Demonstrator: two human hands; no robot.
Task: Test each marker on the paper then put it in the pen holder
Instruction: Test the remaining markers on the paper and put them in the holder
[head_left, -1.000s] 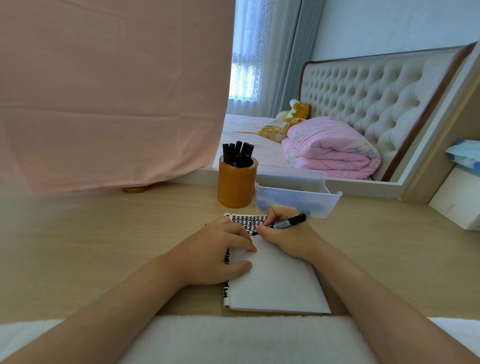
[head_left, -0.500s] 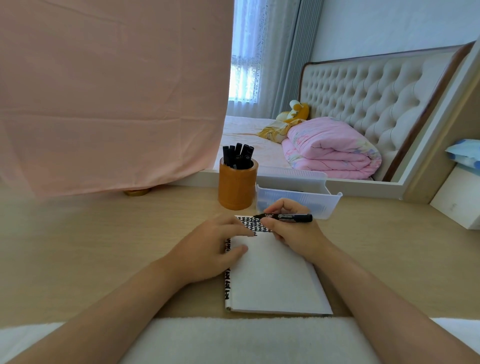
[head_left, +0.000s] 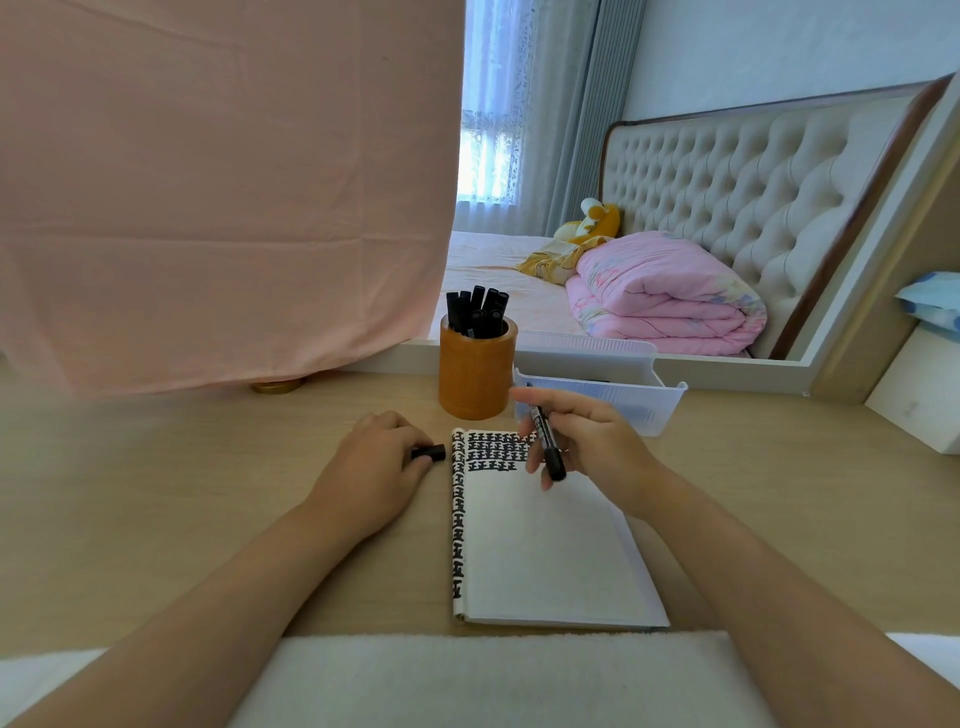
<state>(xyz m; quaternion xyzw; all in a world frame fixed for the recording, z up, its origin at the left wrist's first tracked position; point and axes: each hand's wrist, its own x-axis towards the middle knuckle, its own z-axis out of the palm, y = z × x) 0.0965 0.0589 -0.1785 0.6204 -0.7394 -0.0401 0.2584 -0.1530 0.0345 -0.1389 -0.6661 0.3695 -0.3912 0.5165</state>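
A white notepad (head_left: 545, 545) lies on the desk, its top rows and left margin filled with black marks. My right hand (head_left: 592, 441) holds a black marker (head_left: 545, 441) lifted above the pad's top edge, the tip pointing away from me. My left hand (head_left: 374, 462) rests on the desk just left of the pad and grips a short black marker cap (head_left: 429, 452). An orange-brown pen holder (head_left: 477, 371) with several black markers (head_left: 475, 312) stands behind the pad.
A clear plastic bin (head_left: 639, 400) sits right of the holder. A pink cloth (head_left: 223, 197) hangs over the desk's back left, and a mirror frame (head_left: 675, 366) runs along the back. A white box (head_left: 919, 395) stands at the far right. A white towel (head_left: 493, 680) covers the front edge.
My right hand lifted the marker off the paper and turned it tip-away. My left hand slid off the pad to its left and now grips the cap.
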